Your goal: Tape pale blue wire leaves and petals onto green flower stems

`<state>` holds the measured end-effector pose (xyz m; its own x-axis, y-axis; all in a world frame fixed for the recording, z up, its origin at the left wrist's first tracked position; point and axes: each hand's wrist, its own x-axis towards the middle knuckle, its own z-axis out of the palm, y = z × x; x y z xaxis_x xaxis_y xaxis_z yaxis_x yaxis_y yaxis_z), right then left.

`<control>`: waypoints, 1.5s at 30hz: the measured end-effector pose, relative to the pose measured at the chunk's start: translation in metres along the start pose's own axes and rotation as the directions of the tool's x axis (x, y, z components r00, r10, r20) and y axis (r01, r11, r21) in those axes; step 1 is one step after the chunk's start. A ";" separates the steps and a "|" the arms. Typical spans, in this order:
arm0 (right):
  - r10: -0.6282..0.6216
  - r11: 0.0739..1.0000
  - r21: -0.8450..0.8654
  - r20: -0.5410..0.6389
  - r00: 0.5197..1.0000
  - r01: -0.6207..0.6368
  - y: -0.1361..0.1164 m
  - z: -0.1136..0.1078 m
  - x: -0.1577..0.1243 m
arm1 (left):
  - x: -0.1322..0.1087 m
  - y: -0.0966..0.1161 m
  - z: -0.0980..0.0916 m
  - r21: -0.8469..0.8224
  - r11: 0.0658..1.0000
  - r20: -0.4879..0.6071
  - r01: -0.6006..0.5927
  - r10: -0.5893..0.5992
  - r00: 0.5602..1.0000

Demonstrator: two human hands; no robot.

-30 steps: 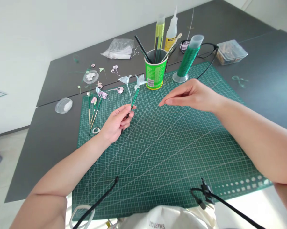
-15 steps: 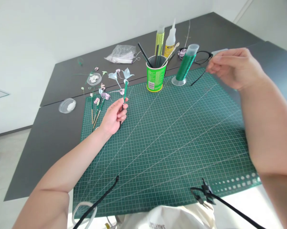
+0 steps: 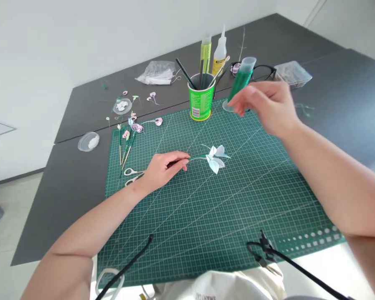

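1. The table (image 3: 340,104) is extending around both hands.
2. The green cutting mat (image 3: 206,216) is lying beneath them.
3. The right hand (image 3: 266,104) is hanging near the green thread spool (image 3: 241,80), fingers (image 3: 246,98) narrowly together; I cannot tell whether it is pinching anything.
4. The left hand (image 3: 167,166) is gripping stems (image 3: 197,158), their pale-blue flowers (image 3: 217,162) projecting to its right.
5. Scissors (image 3: 138,171) are lying partly behind it.

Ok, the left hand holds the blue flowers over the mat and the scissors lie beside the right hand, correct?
Not quite: the head view shows the scissors beside the left hand, partly hidden by it, not beside the right hand. The left hand does hold the blue flowers over the mat.
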<state>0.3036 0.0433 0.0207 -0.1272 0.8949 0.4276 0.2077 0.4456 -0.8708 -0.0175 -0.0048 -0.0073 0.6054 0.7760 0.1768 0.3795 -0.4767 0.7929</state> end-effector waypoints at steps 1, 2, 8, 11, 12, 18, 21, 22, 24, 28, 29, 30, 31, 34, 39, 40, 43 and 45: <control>0.062 0.995 0.062 0.176 0.982 -0.074 -0.006 0.010 -0.004 | 0.000 -0.001 0.000 0.035 0.999 0.002 -0.017 0.017 1.000; 0.093 0.986 0.100 0.318 0.944 -0.131 -0.011 0.020 -0.008 | 0.000 -0.001 -0.001 0.071 0.997 0.009 -0.033 0.033 0.999; 0.108 0.923 0.203 0.680 0.725 -0.327 -0.022 0.046 -0.021 | 0.001 -0.004 0.001 0.219 0.965 0.101 -0.143 0.123 0.987; 0.124 0.902 0.236 0.659 0.742 -0.361 -0.025 0.046 -0.023 | 0.001 -0.003 0.001 0.219 0.958 0.115 -0.183 0.161 0.980; 0.132 0.892 0.252 0.647 0.751 -0.375 -0.026 0.045 -0.023 | 0.002 -0.003 0.001 0.210 0.960 0.115 -0.185 0.164 0.980; 0.180 0.846 0.359 0.505 0.844 -0.394 -0.028 0.040 -0.021 | 0.003 -0.005 0.000 0.140 0.983 0.086 -0.118 0.107 0.991; 0.185 0.844 0.375 0.467 0.865 -0.383 -0.028 0.037 -0.020 | 0.003 -0.006 0.000 0.131 0.984 0.075 -0.117 0.108 0.991; 0.186 0.844 0.378 0.459 0.869 -0.380 -0.028 0.035 -0.020 | 0.003 -0.006 0.000 0.129 0.984 0.072 -0.122 0.113 0.991; 0.177 0.853 0.378 0.439 0.881 -0.360 -0.026 0.032 -0.018 | 0.004 -0.007 0.000 0.125 0.983 0.065 -0.133 0.125 0.990; 0.126 0.917 0.256 0.538 0.833 -0.304 -0.022 0.024 -0.013 | 0.004 -0.008 -0.002 0.123 0.985 0.045 -0.125 0.120 0.992; 0.120 0.930 0.215 0.585 0.802 -0.297 -0.022 0.022 -0.012 | 0.004 -0.007 -0.002 0.119 0.986 0.041 -0.113 0.109 0.993; 0.123 0.938 0.185 0.617 0.777 -0.295 -0.021 0.021 -0.011 | 0.004 -0.007 -0.003 0.111 0.989 0.039 -0.101 0.097 0.995; 0.128 0.939 0.173 0.626 0.769 -0.297 -0.021 0.021 -0.011 | 0.004 -0.006 -0.003 0.099 0.991 0.035 -0.087 0.084 0.996; 0.132 0.916 0.256 0.534 0.835 -0.309 -0.022 0.025 -0.013 | 0.004 -0.002 -0.004 0.040 0.999 0.012 -0.036 0.035 0.999; 0.264 0.846 0.367 0.344 0.901 -0.388 -0.016 0.042 -0.021 | 0.002 0.008 0.000 -0.272 0.952 0.003 0.140 -0.145 0.989; 0.294 0.837 0.362 0.334 0.895 -0.410 -0.013 0.046 -0.022 | 0.002 0.009 0.002 -0.360 0.916 0.029 0.179 -0.181 0.983; 0.321 0.830 0.329 0.375 0.869 -0.449 -0.004 0.061 -0.030 | 0.002 0.011 0.006 -0.586 0.757 0.131 0.290 -0.265 0.955; 0.299 0.842 0.319 0.398 0.867 -0.436 -0.001 0.073 -0.037 | 0.003 0.012 0.007 -0.688 0.627 0.201 0.366 -0.320 0.926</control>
<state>0.2377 0.0084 -0.0117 -0.4347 0.9005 0.0142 -0.0788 -0.0224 -0.9966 -0.0061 -0.0108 -0.0016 0.5793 0.7883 -0.2074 -0.0220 0.2694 0.9628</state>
